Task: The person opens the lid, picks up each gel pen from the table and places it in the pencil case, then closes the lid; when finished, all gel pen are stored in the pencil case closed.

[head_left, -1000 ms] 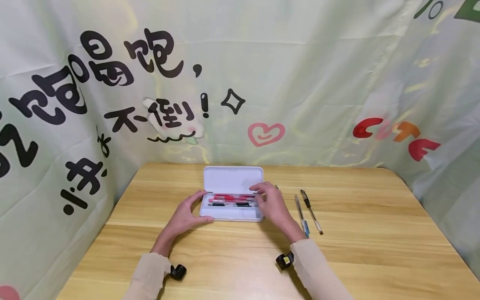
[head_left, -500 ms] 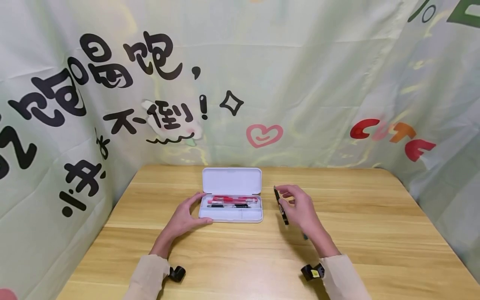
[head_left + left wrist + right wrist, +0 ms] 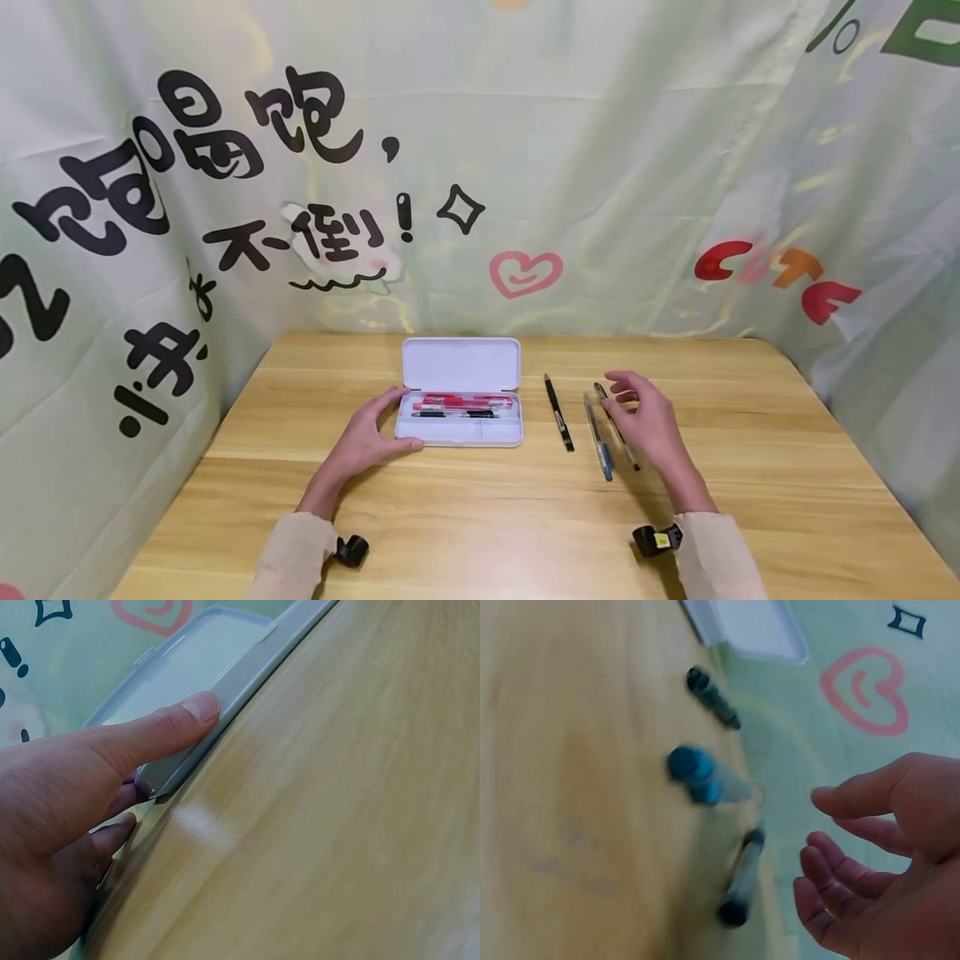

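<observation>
One cloth (image 3: 637, 167) is hung across the upper frame and down both sides, creased, and printed with black lettering at upper left, a pink heart near the centre and coloured letters at right. Below it, the lower frame is filled by the table (image 3: 487, 533); a soft shine is seen at bottom centre, from which a smooth top is judged.

Just below and left of centre, the case (image 3: 442, 431) is set with its lid raised. It is judged stiff and light, best held by its end walls. Its left end is spanned by the left hand (image 3: 365, 435), the thumb laid on the front wall. Right of centre, nothing is gripped by the right hand (image 3: 647, 417); thumb and fingers are loosely parted near the right pen (image 3: 624, 440), and contact cannot be told.

In the case's back compartment, red pens (image 3: 457, 401) and a dark pen (image 3: 453, 414) are laid. Right of the case, a black pen (image 3: 558, 412), a blue pen (image 3: 599, 437) and the right pen are spaced apart. All are judged light, rigid and slick, best pinched at mid-barrel.
</observation>
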Motion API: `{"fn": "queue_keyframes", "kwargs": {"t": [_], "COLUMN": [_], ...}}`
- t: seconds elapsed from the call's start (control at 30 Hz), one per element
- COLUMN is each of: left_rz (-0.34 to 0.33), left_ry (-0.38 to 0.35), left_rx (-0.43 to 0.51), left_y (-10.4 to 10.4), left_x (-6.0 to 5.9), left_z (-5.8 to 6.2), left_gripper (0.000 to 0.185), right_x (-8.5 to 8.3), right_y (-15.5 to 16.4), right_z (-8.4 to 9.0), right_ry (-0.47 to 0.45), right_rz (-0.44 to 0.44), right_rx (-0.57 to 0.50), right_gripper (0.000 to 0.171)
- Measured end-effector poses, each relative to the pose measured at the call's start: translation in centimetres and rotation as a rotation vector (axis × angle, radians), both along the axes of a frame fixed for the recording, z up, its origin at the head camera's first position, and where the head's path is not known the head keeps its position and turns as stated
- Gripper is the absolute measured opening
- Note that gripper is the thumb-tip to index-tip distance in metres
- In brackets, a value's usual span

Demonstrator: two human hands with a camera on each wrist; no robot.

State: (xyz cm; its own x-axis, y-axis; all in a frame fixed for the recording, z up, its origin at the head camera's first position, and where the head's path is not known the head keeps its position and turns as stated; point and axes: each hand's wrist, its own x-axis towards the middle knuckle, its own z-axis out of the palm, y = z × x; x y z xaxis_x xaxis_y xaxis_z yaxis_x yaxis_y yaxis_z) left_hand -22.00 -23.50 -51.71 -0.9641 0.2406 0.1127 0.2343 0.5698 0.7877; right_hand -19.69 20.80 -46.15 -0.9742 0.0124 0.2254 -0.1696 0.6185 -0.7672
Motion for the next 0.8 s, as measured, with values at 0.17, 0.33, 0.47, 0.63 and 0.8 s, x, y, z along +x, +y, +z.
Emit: {"fn": "queue_keyframes", "kwargs": {"t": [0.17, 0.33, 0.47, 0.63, 0.8], "left_rz": [0.001, -0.001, -0.001, -0.001, -0.003], "left_ry": [0.002, -0.002, -0.012, -0.005, -0.008], "left_rx": [-0.006, -0.015, -0.008, -0.017, -0.015], "left_y": [0.0, 0.0, 0.1, -0.1, -0.1], "left_x": [0.0, 0.0, 0.0, -0.2, -0.1], "left_z": [0.0, 0.0, 0.2, 0.2, 0.0], "left_gripper": [0.091, 0.091, 0.092, 0.091, 0.092], "right_x": [-0.1, -0.2, -0.2, -0.2, -0.2], "right_y": [1.0, 1.6, 2.0, 2.1, 1.8], "right_z": [-1.0, -1.4, -1.3, -1.5, -1.5], "right_ry": [-0.110, -0.199, -0.204, -0.166, -0.151], "right_rz": [0.015, 0.048, 0.056, 0.021, -0.021], "right_rx": [0.053, 0.092, 0.104, 0.130, 0.134], "right_gripper": [0.049, 0.049, 0.038, 0.019, 0.017]}}
